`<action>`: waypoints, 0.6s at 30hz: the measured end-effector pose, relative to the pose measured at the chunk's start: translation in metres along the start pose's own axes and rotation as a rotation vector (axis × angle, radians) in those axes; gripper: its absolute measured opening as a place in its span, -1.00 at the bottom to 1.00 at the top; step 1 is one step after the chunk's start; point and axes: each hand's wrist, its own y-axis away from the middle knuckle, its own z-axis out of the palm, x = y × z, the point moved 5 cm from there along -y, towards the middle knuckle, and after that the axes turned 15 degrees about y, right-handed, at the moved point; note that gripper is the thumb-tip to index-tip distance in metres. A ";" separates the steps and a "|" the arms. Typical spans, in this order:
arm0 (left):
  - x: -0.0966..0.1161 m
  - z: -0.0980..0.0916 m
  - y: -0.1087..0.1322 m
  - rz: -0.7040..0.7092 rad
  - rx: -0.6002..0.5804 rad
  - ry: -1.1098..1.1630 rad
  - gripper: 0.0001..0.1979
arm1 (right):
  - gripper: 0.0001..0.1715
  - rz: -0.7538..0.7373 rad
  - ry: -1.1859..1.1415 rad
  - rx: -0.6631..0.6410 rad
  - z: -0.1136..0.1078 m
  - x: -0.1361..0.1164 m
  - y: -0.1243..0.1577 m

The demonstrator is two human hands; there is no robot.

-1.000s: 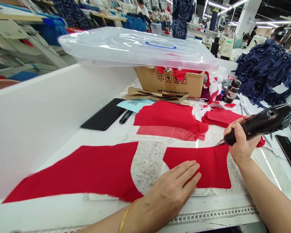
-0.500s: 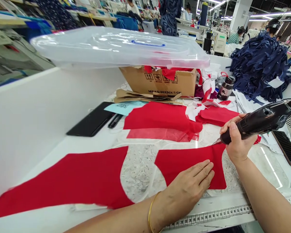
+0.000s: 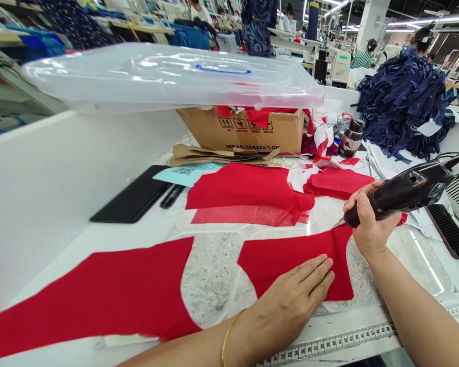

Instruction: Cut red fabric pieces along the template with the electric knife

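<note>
My left hand (image 3: 296, 300) lies flat, fingers stretched out, on a small red fabric piece (image 3: 290, 255). My right hand (image 3: 371, 232) is wrapped round a black corded hand tool (image 3: 405, 191) with a narrow metal tip. That tip touches, or nearly touches, the upper edge of the same fabric piece near its right end. To the left lies a larger red fabric piece (image 3: 110, 290). Behind my hands rest another red panel (image 3: 245, 188), with a sheer red layer under its front edge, and a stack of red pieces (image 3: 338, 182).
A translucent plastic lid (image 3: 168, 76) overhangs a cardboard box (image 3: 245, 135) with red scraps. A black bottle (image 3: 351, 138) and a navy strip heap (image 3: 405, 102) stand at the back right. A measuring tape (image 3: 329, 342) runs along the front edge. People sit farther back.
The whole view has shifted slightly, so most things appear a little farther left. Both hands and the tool keep nearly the same place on the red fabric piece.
</note>
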 end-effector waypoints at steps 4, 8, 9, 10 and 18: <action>0.000 -0.001 0.000 -0.004 -0.005 -0.001 -0.55 | -0.69 -0.004 -0.011 0.051 -0.010 0.005 -0.007; -0.001 0.001 0.000 -0.012 -0.021 0.004 -0.55 | -0.75 -0.002 0.021 0.064 -0.014 0.009 -0.010; -0.001 0.002 0.001 -0.007 -0.028 0.002 -0.55 | -0.77 0.000 0.030 0.060 -0.013 0.009 -0.010; -0.001 0.002 0.001 0.000 -0.031 -0.002 -0.55 | -0.78 0.005 0.039 0.056 -0.013 0.009 -0.010; -0.001 -0.002 0.001 -0.007 -0.026 -0.024 -0.56 | -0.73 -0.026 0.087 0.134 -0.022 0.010 -0.018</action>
